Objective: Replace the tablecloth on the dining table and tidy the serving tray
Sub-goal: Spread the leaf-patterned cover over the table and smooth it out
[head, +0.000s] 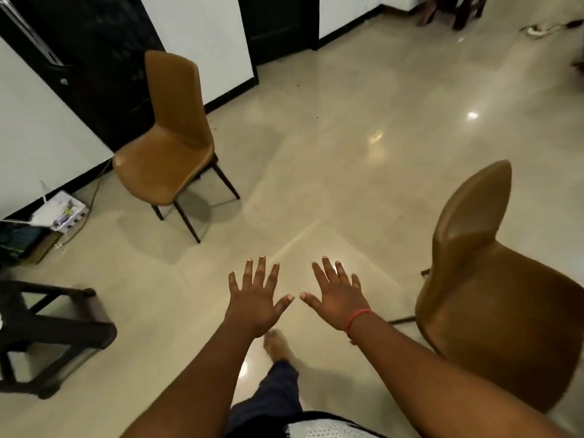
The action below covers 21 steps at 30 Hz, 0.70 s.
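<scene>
Over bare floor, left hand and right hand spread, empty; tablecloth unseen, likely start; counter must be located.

A glossy beige floor fills most of the frame and shows bright light reflections right of centre. A tan chair with dark legs stands at the upper left, beside a black door set between white wall panels. A second tan chair stands at the lower right, its back toward the middle of the frame. At the left edge a white box of small items sits on the floor with a cable nearby. A dark wooden stand occupies the lower left. At the upper right lie a white power strip and dark furniture legs.
</scene>
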Motion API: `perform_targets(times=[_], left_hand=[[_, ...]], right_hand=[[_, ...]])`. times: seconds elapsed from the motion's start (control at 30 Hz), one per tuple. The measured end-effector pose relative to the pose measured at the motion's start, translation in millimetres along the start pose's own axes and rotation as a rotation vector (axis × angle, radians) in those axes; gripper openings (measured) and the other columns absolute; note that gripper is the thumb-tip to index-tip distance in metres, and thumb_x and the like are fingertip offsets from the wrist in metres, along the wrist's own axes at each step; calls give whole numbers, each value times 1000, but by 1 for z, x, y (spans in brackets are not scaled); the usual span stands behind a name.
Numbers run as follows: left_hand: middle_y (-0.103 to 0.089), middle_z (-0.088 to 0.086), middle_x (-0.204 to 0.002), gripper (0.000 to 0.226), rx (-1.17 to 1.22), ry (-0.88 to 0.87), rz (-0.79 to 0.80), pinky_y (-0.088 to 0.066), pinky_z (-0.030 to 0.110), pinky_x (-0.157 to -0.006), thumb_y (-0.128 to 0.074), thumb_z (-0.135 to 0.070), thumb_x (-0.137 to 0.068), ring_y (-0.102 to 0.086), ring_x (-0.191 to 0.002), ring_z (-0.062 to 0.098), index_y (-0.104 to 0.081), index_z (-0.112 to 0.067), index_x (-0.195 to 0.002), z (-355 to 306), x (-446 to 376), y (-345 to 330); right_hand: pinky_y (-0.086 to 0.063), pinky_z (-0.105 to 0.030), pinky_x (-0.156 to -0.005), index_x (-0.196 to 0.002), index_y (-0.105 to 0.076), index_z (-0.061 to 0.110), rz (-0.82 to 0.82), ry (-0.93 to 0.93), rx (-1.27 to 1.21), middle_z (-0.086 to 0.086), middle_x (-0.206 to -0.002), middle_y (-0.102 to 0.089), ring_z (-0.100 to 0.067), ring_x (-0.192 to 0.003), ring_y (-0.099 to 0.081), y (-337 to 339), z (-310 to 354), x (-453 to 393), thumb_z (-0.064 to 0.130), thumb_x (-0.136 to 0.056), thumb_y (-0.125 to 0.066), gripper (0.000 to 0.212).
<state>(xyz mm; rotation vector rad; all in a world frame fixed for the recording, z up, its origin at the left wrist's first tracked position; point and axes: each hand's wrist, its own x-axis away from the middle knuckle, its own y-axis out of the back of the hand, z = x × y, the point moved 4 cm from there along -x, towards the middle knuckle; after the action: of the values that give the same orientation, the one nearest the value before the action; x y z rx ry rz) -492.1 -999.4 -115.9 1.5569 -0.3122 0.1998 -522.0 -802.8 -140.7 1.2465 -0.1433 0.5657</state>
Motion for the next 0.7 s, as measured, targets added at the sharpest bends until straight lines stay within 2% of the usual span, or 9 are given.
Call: perform_targets(times=[0.13,0.33,0.5,0.7], left_hand=[[19,4,-164,82,0,-31,2,4,63,-117,-6,-77,-91,17,-150,31,12,-30,-155,25,-112,25],[20,5,-163,85,-65,-219,4,8,64,-115,2,-80,-87,19,-150,32,12,-30,-155,29,-257,87],[27,3,-161,82,-94,-338,9,9,63,-116,1,-79,-88,23,-148,31,19,-33,-153,-4,-377,137],[29,3,-160,81,-155,-398,13,6,63,-116,-1,-77,-89,23,-148,31,21,-31,-153,-69,-526,180]], right_hand=[[-3,-56,-121,-157,9,33,-21,-66,0,3,-165,16,-25,-153,11,38,-14,-94,79,-89,-13,86],[-2,-56,-121,-157,8,35,-82,-218,-68,5,-165,17,-25,-153,11,112,-41,-190,85,-78,-3,94],[-3,-55,-121,-156,12,36,-165,-334,-102,6,-164,20,-24,-153,11,176,-92,-259,84,-84,-11,89],[0,-56,-121,-156,11,35,-176,-420,-179,5,-164,21,-25,-152,14,242,-196,-344,83,-85,-15,89]])
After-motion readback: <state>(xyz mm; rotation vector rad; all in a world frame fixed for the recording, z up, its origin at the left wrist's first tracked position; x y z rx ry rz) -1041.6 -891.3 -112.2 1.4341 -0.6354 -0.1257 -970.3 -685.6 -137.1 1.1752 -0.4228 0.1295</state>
